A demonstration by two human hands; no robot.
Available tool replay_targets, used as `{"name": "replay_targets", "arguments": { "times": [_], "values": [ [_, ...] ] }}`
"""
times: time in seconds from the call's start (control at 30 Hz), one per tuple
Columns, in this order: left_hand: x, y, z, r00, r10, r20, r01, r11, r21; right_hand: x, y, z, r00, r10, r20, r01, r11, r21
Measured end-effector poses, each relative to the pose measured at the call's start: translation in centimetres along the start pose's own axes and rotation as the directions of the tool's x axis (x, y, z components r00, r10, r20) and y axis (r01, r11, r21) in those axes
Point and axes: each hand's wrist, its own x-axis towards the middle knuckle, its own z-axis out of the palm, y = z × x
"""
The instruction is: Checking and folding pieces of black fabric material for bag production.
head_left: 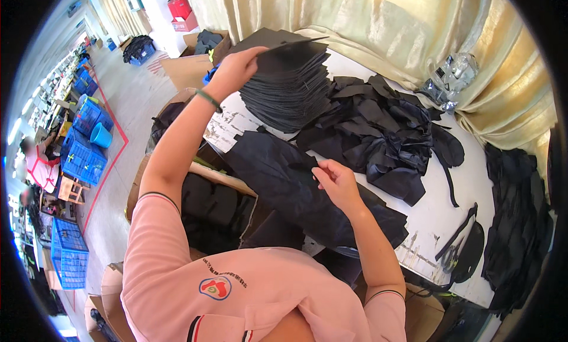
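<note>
A pink short-sleeved shirt has thin dark stripes at its sleeve ends and black, white and red collar trim. Its chest bears a round red-and-blue emblem and small dark lettering. A dark green band circles the wrist of the left hand.

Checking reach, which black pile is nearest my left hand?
The tall layered stack beside your left hand; the crumpled heap and rightmost pile lie farther.
</note>
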Motion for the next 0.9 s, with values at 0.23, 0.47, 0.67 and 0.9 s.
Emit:
{"name": "replay_targets", "arguments": {
  "times": [0.23, 0.47, 0.67, 0.9],
  "values": [
    [-10.3, 12.9, -3.6, 0.983, -0.099, -0.156, 0.033, 0.925, -0.378, 1.3, -7.1, -1.9, 0.757, -0.558, -0.34, 0.448, 0.822, -0.351],
    [-12.3, 11.6, -0.5, 0.99, 0.111, -0.087, -0.139, 0.87, -0.474, 1.4, -4.9, -2.5, 0.839, -0.359, -0.408, 0.352, 0.931, -0.094],
    [-12.2, 11.0, -1.2, 0.987, 0.107, 0.117, -0.043, 0.891, -0.452, 0.2, -5.0, -3.0, 0.82, -0.42, -0.39, 0.36, 0.907, -0.22],
    [-10.1, 10.2, -1.1, 0.657, 0.65, 0.382, -0.18, 0.628, -0.757, -0.7, -4.6, -3.2, 0.944, -0.097, -0.316, 0.152, 0.976, 0.155]
  ]
}}
